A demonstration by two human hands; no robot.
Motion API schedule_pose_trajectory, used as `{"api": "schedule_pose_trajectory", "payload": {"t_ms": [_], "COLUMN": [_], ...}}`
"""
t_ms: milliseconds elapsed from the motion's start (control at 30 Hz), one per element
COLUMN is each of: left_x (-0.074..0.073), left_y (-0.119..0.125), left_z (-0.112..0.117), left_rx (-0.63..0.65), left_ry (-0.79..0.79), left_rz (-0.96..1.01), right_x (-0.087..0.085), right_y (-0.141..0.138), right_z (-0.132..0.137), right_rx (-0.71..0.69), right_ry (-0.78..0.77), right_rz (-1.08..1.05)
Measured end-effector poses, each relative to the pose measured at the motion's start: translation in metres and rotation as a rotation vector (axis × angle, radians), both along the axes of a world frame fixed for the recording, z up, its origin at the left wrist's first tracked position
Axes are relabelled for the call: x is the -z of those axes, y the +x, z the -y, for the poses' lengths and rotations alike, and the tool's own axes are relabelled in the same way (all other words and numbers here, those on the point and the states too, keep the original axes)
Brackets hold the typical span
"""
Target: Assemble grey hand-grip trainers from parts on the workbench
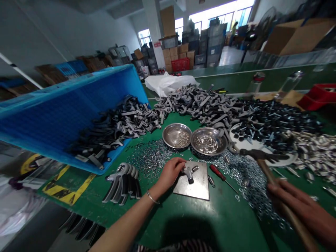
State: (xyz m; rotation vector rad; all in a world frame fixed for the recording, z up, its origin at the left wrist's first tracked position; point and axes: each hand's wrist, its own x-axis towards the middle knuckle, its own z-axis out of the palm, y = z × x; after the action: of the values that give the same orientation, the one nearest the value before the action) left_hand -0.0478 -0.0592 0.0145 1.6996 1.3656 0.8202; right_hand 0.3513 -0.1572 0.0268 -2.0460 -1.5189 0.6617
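My right hand [291,197] is wrapped round the wooden handle of a hammer [271,175], whose dark head is raised to the right of a flat steel plate [194,191]. My left hand [170,172] is over the plate's left edge, its fingertips closed on a small grey metal fitting [189,174] with a dark lower end. Part of the fitting is hidden by the fingers. A coil spring [195,169] lies beside it on the plate, and another spring [211,181] lies just off the right edge. A red-handled screwdriver [217,172] rests further right.
Two steel bowls [176,135] of small metal pieces stand behind the plate. Loose rings [154,157] are scattered around. A tipped blue crate [78,94] spills handle-like parts at left; a row of curved handles [123,185] lies nearer. Black-headed bolts [278,117] are heaped at right.
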Motion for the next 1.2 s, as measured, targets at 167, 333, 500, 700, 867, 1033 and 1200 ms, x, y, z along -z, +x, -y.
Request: {"api": "schedule_pose_trajectory", "payload": {"t_ms": [167, 333, 500, 700, 867, 1033, 1200], "left_x": [0.006, 0.015, 0.017, 0.012, 0.009, 0.017, 0.020], "left_y": [0.001, 0.010, 0.019, 0.018, 0.009, 0.007, 0.006], "left_z": [-0.008, -0.015, -0.011, -0.009, 0.008, 0.027, 0.023], "left_rx": [0.015, 0.015, 0.038, 0.330, 0.191, 0.178, 0.183], "left_ry": [-0.011, 0.083, 0.147, 0.473, 0.376, 0.165, 0.097], "left_rz": [-0.058, -0.258, -0.433, -0.690, -0.619, -0.462, -0.410], "right_x": [-0.005, 0.003, 0.012, 0.018, -0.005, -0.020, 0.006], "right_y": [-0.095, -0.124, -0.122, -0.119, -0.116, -0.133, -0.128], "right_z": [0.001, 0.000, 0.000, 0.002, -0.007, -0.018, -0.035], "right_rx": [-0.213, -0.246, -0.292, -0.358, -0.554, -0.643, -0.660], "right_ry": [-0.237, -0.178, -0.179, -0.171, 0.021, 0.226, 0.014], "right_rz": [-0.474, -0.467, -0.402, -0.333, -0.124, 0.004, -0.002]}}
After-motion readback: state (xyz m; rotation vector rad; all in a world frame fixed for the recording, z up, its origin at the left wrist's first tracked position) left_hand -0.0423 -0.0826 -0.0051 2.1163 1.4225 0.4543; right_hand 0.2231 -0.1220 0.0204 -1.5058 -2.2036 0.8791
